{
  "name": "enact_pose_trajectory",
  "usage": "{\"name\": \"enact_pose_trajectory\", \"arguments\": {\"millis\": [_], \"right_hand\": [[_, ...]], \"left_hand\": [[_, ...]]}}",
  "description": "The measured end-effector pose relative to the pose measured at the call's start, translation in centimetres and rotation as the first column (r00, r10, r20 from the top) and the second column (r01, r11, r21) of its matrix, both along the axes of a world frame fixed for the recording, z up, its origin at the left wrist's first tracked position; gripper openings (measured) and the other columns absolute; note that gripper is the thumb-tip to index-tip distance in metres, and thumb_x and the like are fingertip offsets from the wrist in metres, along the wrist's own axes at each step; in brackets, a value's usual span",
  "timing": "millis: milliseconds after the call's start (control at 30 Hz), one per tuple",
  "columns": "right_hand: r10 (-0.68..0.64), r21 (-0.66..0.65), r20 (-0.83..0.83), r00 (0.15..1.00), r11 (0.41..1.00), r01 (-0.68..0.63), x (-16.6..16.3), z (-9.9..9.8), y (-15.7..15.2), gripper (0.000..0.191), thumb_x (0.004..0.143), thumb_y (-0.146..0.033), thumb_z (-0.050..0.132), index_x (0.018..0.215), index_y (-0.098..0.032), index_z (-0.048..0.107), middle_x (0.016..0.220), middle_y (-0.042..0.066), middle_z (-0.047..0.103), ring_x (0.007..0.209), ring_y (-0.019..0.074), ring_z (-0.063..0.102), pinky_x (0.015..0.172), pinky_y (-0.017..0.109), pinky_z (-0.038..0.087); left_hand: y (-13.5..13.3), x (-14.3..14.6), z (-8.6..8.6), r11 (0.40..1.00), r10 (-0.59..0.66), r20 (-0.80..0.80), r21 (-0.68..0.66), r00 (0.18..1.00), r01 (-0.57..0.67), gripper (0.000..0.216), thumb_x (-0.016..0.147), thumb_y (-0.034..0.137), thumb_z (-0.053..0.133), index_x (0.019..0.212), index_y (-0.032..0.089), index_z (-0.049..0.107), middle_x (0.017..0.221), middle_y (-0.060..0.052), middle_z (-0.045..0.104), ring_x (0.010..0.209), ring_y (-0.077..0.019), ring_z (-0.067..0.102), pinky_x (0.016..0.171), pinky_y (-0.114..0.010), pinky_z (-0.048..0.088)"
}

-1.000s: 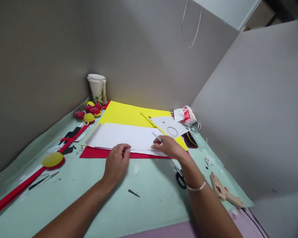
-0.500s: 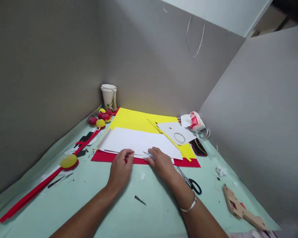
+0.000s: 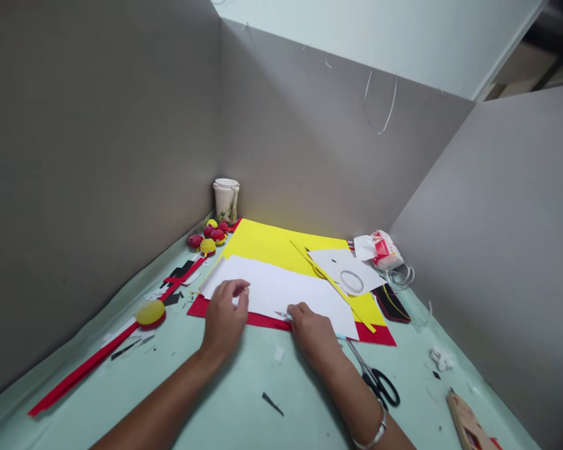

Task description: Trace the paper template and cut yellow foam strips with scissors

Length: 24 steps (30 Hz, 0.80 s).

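Note:
My left hand (image 3: 225, 315) rests on the near edge of a white sheet (image 3: 281, 290), with its fingers curled and pressing the paper. My right hand (image 3: 312, 328) is closed round a thin pen-like tool (image 3: 281, 314) whose tip touches the white sheet's near edge. The white sheet lies over a red sheet (image 3: 380, 334) and a yellow sheet (image 3: 267, 240).
Black-handled scissors (image 3: 378, 381) lie right of my right wrist. A paper cup (image 3: 226, 200), red and yellow balls (image 3: 209, 236), a red strip with a yellow disc (image 3: 150, 312), a tape ring (image 3: 351, 281), a glue gun (image 3: 469, 425) and grey partition walls surround the green mat (image 3: 244, 406).
My right hand has drawn back from the far right of the white sheet to its near edge, close to my left hand. The view has tilted upward.

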State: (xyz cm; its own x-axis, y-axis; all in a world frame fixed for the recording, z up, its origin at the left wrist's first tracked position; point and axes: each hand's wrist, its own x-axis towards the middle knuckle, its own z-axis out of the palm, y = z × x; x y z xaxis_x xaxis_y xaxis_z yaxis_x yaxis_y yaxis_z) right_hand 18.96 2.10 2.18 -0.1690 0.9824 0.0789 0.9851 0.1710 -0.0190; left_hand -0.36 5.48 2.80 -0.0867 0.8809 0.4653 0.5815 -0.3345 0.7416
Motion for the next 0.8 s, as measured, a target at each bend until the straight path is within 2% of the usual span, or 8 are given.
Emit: {"name": "enact_pose_trajectory", "arguments": {"millis": [100,167,233,333,433,567,800], "right_hand": [[-0.006,0.021,0.004,1.000,1.000,0.006,-0.1,-0.1,0.0,0.016,0.095,-0.023,0.046,0.107,-0.023,0.058,0.103,0.006,0.065,0.076,0.0194,0.068,0.053,0.025,0.040],[-0.013,0.037,0.004,1.000,0.999,0.013,-0.3,-0.2,0.0,0.016,0.095,-0.031,0.049,0.106,-0.023,0.058,0.106,0.005,0.064,0.076,0.0192,0.068,0.052,0.025,0.040],[-0.018,0.047,0.006,1.000,0.999,0.018,-0.4,-0.3,-0.1,0.019,0.094,-0.036,0.051,0.106,-0.023,0.058,0.109,0.005,0.063,0.075,0.0193,0.068,0.051,0.025,0.040],[-0.023,0.050,0.011,1.000,0.999,0.022,-0.5,-0.6,-0.2,0.020,0.094,-0.036,0.051,0.108,-0.023,0.058,0.109,0.005,0.062,0.072,0.0197,0.068,0.049,0.026,0.040],[-0.027,0.052,0.010,1.000,0.998,0.027,-0.5,-0.7,-0.3,0.022,0.095,-0.037,0.050,0.110,-0.024,0.057,0.111,0.006,0.062,0.072,0.0200,0.068,0.050,0.027,0.043],[-0.032,0.067,-0.004,0.999,0.997,0.032,-0.4,-0.7,-0.5,0.027,0.095,-0.038,0.048,0.119,-0.025,0.053,0.126,0.007,0.056,0.082,0.0195,0.069,0.057,0.027,0.048],[-0.030,0.078,-0.006,1.000,0.997,0.031,-0.3,-1.2,-0.5,0.030,0.095,-0.038,0.049,0.120,-0.024,0.055,0.127,0.008,0.059,0.082,0.0207,0.070,0.057,0.028,0.050]], "left_hand": [[1.2,-1.8,0.8,0.977,0.180,-0.124,0.134,0.976,-0.163,0.018,0.088,0.026,0.043,0.096,0.020,0.059,0.103,-0.010,0.058,0.105,-0.0281,0.053,0.091,-0.044,0.044],[1.8,-2.5,0.8,0.958,0.262,-0.184,0.165,0.947,-0.232,0.020,0.086,0.021,0.043,0.098,0.020,0.059,0.108,-0.011,0.056,0.110,-0.0301,0.051,0.096,-0.048,0.040],[2.2,-3.0,0.3,0.955,0.291,-0.229,0.123,0.929,-0.269,0.025,0.084,0.016,0.043,0.102,0.019,0.060,0.115,-0.013,0.055,0.114,-0.0324,0.050,0.096,-0.050,0.039],[2.6,-3.2,-0.6,0.962,0.270,-0.267,0.027,0.925,-0.273,0.033,0.082,0.010,0.039,0.106,0.019,0.061,0.121,-0.015,0.054,0.117,-0.0343,0.049,0.095,-0.052,0.040],[3.1,-3.3,-1.2,0.959,0.248,-0.225,-0.083,0.942,-0.272,0.036,0.082,0.007,0.038,0.101,0.020,0.065,0.123,-0.015,0.053,0.118,-0.0339,0.049,0.096,-0.053,0.040],[3.7,-3.5,-1.4,0.917,0.302,-0.081,-0.248,0.950,-0.313,0.040,0.079,0.003,0.038,0.100,0.018,0.069,0.128,-0.015,0.050,0.124,-0.0316,0.047,0.102,-0.047,0.038],[3.6,-3.3,-0.9,0.924,0.322,0.020,-0.226,0.947,-0.309,0.043,0.083,0.006,0.037,0.118,0.014,0.060,0.127,-0.014,0.056,0.120,-0.0259,0.052,0.102,-0.038,0.042]]}}
